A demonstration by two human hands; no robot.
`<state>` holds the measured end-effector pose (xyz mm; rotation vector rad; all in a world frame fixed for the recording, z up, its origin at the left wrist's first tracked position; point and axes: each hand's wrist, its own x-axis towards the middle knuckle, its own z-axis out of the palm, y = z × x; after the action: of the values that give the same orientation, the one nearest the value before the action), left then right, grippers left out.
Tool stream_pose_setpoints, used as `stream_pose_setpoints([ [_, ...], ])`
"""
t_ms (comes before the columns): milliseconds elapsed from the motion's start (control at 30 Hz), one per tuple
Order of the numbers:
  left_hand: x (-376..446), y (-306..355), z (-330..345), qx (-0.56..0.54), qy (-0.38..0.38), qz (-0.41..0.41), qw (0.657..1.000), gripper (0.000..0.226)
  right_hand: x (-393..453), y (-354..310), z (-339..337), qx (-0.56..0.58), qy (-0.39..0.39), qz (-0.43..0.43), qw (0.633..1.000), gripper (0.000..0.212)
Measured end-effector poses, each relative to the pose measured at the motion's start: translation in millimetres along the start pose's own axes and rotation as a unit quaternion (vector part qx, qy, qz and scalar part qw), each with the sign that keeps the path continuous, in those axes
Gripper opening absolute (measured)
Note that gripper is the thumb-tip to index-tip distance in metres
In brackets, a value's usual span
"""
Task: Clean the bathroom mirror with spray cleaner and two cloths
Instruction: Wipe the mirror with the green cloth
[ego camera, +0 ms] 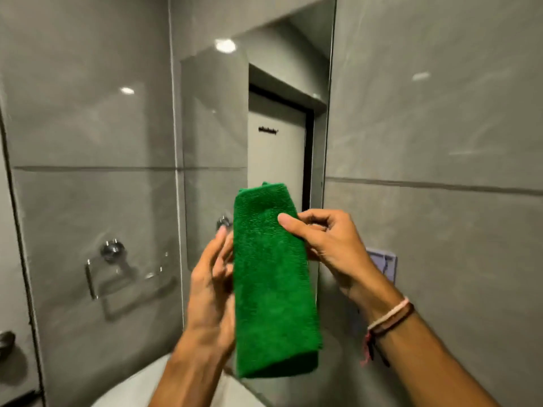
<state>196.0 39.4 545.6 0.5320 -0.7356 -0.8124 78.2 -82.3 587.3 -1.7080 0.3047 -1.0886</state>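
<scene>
Hanging lengthwise from twelve to six, the folded cloth (273, 277) sat between both hands before the mirror (264, 118). The right hand (329, 242) pinched its upper edge at two o'clock; the left hand (211, 277), fingers loosely spread, touched its nine o'clock side. Nothing blocked the glass; a towel ring (111, 259) lay at nine.
</scene>
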Motion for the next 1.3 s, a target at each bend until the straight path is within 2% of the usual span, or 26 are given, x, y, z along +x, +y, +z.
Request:
stream_pose_setpoints([
  [33,8.3,1.8,2.4,-0.013,0.006,0.030,0.999,0.043,16.9,-15.4,9.3,-0.008,0.011,-0.016,1.000,0.038],
  [100,18.1,3.8,14.6,-0.054,0.015,0.032,0.998,0.060,37.9,-38.9,22.7,-0.096,0.049,-0.065,0.992,0.035],
  [167,39.2,11.4,28.6,-0.071,0.041,0.055,0.995,0.067,56.4,-63.5,21.8,-0.254,0.125,-0.167,0.944,0.032],
  [200,53.3,16.6,34.9,-0.072,0.069,0.082,0.992,0.067,62.4,-75.7,16.8,-0.329,0.173,-0.227,0.900,0.033],
  [267,90.0,28.5,54.3,-0.062,0.052,0.139,0.987,0.060,75.7,-96.7,-4.8,-0.442,0.265,-0.343,0.785,0.039],
  [333,127.8,40.5,85.6,0.050,0.042,0.276,0.959,0.060,93.4,-117.9,-30.3,-0.548,0.330,-0.377,0.669,0.051],
  [367,150.2,46.5,104.2,0.143,0.042,0.351,0.925,0.059,102.6,-128.8,-43.9,-0.609,0.340,-0.355,0.622,0.058],
  [433,193.7,50.1,144.5,0.347,0.028,0.439,0.828,0.055,116.5,-138.9,-65.9,-0.716,0.315,-0.285,0.555,0.068],
  [500,234.2,46.6,166.8,0.537,0.027,0.462,0.706,0.055,124.4,-135.7,-79.3,-0.774,0.281,-0.249,0.510,0.068],
  [533,251.7,43.3,167.7,0.587,0.039,0.469,0.659,0.054,127.9,-131.8,-82.4,-0.785,0.275,-0.247,0.497,0.068],
  [567,268.2,42.4,165.0,0.605,0.046,0.485,0.630,0.053,134.5,-126.7,-82.0,-0.791,0.272,-0.250,0.487,0.068],
  [667,293.7,58.3,159.0,0.592,0.018,0.537,0.601,0.052,145.6,-119.4,-68.8,-0.804,0.269,-0.249,0.469,0.071],
  [733,321.1,85.3,154.7,0.578,0.042,0.534,0.616,0.052,159.2,-115.6,-59.2,-0.808,0.266,-0.244,0.466,0.074],
  [833,377.9,139.0,125.2,0.540,0.135,0.469,0.686,0.052,172.0,-112.1,-53.6,-0.805,0.275,-0.251,0.461,0.077],
  [933,424.4,173.5,50.3,0.539,0.220,0.393,0.712,0.050,174.9,-110.2,-55.3,-0.796,0.295,-0.274,0.452,0.076],
  [1000,439.4,170.1,-8.7,0.535,0.248,0.360,0.723,0.051,174.8,-109.5,-56.0,-0.794,0.304,-0.277,0.447,0.075],
  [1133,418.5,105.9,-119.6,0.506,0.289,0.303,0.754,0.055,172.9,-104.0,-54.1,-0.789,0.312,-0.300,0.436,0.072],
  [1233,362.9,20.2,-190.8,0.461,0.360,0.225,0.779,0.051,177.6,-106.5,-57.0,-0.778,0.319,-0.321,0.437,0.070],
  [1300,311.0,-45.7,-223.3,0.436,0.401,0.170,0.787,0.050,182.5,-98.7,-60.0,-0.755,0.332,-0.341,0.451,0.069],
])
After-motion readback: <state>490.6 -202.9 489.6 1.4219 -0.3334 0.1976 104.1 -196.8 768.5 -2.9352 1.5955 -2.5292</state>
